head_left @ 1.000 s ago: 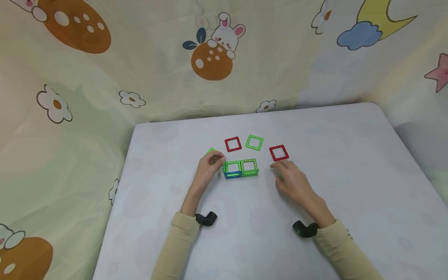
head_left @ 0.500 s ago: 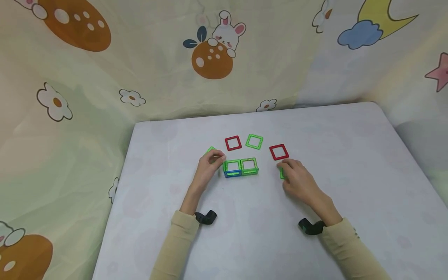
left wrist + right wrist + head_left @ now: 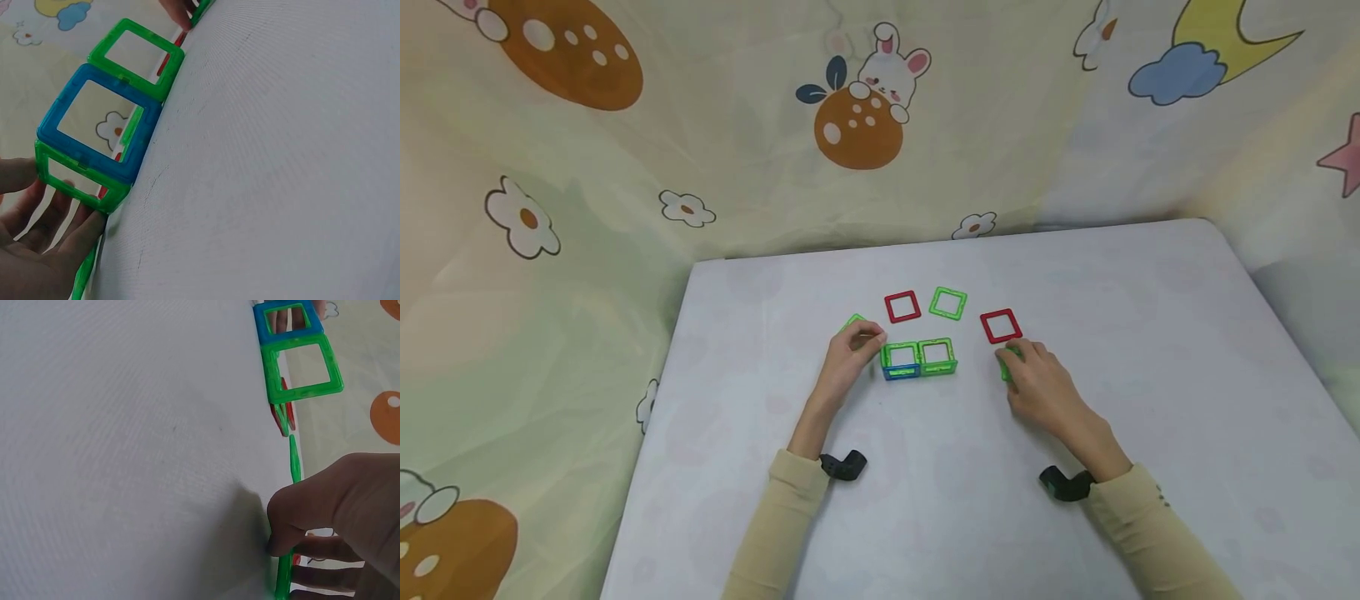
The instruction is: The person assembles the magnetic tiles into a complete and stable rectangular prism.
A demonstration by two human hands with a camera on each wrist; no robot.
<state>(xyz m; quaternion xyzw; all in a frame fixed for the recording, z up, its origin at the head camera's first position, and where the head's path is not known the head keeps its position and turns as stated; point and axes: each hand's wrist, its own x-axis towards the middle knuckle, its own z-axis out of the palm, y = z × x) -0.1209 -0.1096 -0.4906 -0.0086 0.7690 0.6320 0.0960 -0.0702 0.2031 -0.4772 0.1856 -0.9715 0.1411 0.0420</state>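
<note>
A small structure of magnetic tiles stands on the table, with a blue square tile and a green square tile upright side by side along its front. At its left end, my left hand pinches an upright green tile between thumb and fingers. To the right of the structure, my right hand pinches a separate green magnetic tile low over the table. In the head view most of that tile is hidden by the fingers.
Behind the structure lie a red square tile, a green square tile and, further right, another red tile. One more green tile shows partly behind my left hand. A printed cloth hangs along the white table's back edge.
My right hand has shifted slightly right, and the green tile at its fingertips now shows. The left hand stays at the structure's left end.
</note>
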